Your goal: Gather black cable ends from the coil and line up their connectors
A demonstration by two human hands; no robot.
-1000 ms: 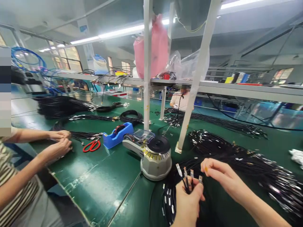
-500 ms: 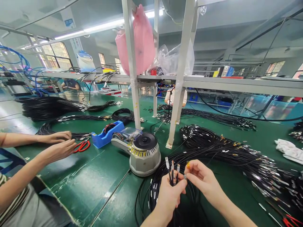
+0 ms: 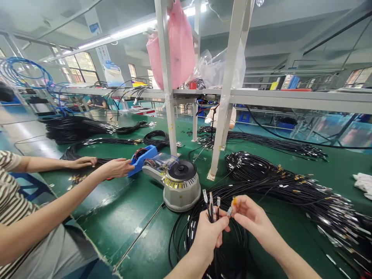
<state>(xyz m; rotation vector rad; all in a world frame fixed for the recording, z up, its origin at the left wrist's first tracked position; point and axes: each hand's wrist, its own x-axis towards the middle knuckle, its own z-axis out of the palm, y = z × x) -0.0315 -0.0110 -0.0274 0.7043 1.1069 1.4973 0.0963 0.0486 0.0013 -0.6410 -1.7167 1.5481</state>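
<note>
My left hand (image 3: 207, 234) is closed around several black cables, whose flat metal connectors (image 3: 205, 197) stick up above the fingers. One silver connector (image 3: 229, 211) points right from its thumb and fingertips. Beside that connector, my right hand (image 3: 254, 221) pinches a small piece of amber tape (image 3: 234, 200) between thumb and forefinger. Below both hands lies a coil of black cables (image 3: 192, 232). Just beyond it stands a grey round tape dispenser (image 3: 181, 195) with a black top disc and short amber strips around its edge.
At left, a co-worker's hand (image 3: 120, 168) reaches to a blue tape holder (image 3: 145, 158). Black cable bundles (image 3: 290, 186) spread across the right of the green table (image 3: 124, 217). White shelf posts (image 3: 219, 139) rise behind the dispenser. A white cloth (image 3: 363, 184) lies far right.
The view has shifted slightly left. A co-worker's hand has moved right, to the blue tape holder. My right hand has drawn slightly away from my left, and more of the silver connector shows.
</note>
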